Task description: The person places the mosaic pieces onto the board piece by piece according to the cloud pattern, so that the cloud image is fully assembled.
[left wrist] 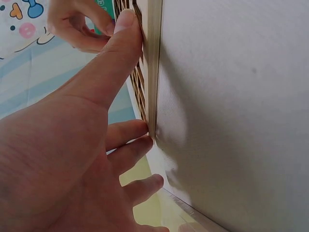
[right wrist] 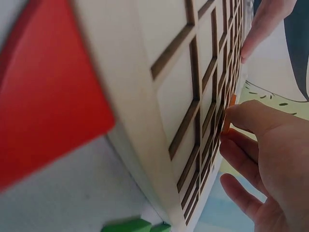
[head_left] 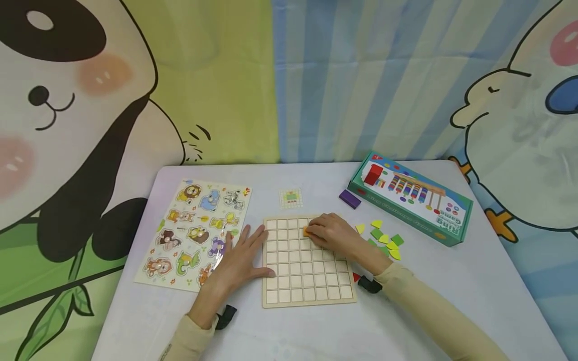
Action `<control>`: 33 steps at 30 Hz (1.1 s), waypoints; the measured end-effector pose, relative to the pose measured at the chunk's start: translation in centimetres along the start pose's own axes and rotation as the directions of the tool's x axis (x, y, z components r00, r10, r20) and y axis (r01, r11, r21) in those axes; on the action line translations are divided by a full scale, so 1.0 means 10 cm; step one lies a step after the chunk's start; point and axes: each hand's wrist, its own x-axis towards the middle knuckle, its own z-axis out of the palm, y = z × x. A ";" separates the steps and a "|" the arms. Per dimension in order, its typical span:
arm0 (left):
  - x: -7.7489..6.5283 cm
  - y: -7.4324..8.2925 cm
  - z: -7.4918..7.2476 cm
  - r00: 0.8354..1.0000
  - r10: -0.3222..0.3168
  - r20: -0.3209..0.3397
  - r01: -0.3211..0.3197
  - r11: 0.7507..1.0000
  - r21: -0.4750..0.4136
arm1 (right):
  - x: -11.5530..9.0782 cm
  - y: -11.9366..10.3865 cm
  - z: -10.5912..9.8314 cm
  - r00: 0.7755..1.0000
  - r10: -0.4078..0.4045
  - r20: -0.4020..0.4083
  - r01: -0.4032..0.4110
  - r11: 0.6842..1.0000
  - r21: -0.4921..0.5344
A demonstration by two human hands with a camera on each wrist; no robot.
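A wooden grid board (head_left: 309, 280) lies flat on the white table. My right hand (head_left: 333, 233) pinches a small orange piece (head_left: 306, 231) between thumb and finger, at a cell near the board's far edge. In the right wrist view the orange piece (right wrist: 230, 116) is partly covered by the fingertips and touches the grid. My left hand (head_left: 239, 261) lies spread at the board's left side. Its thumb (left wrist: 126, 23) rests on the board's edge, and two other fingertips touch the side. A small pattern card (head_left: 291, 198) lies beyond the board.
An animal sticker sheet (head_left: 151, 245) lies at the left, partly under the left hand. Yellow and green pieces (head_left: 384, 238) are scattered right of the board, with a red piece (head_left: 356, 277) by its edge. A purple block (head_left: 349, 199) and a green game box (head_left: 410, 198) stand behind.
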 end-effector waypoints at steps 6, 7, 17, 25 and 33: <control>0.00 0.03 -0.03 1.000 0.008 -0.004 -0.008 1.000 0.011 | 0.01 -0.04 0.00 0.999 0.021 0.026 -0.021 1.000 -0.012; 0.01 0.03 -0.03 1.000 0.009 -0.005 -0.009 1.000 0.011 | 0.01 -0.05 0.00 0.999 0.018 0.031 -0.017 1.000 -0.014; 0.02 0.04 -0.02 1.000 0.014 -0.005 -0.014 1.000 0.001 | 0.02 -0.08 0.03 0.999 0.030 0.043 -0.029 0.999 -0.013; 0.02 0.04 -0.01 1.000 0.002 0.004 -0.002 1.000 0.004 | -0.02 -0.07 -0.04 0.997 0.066 0.047 -0.067 0.998 0.007; 0.01 0.02 -0.01 1.000 -0.008 0.003 0.008 1.000 -0.017 | -0.33 0.22 -0.36 0.978 0.204 0.030 -0.203 0.978 -0.036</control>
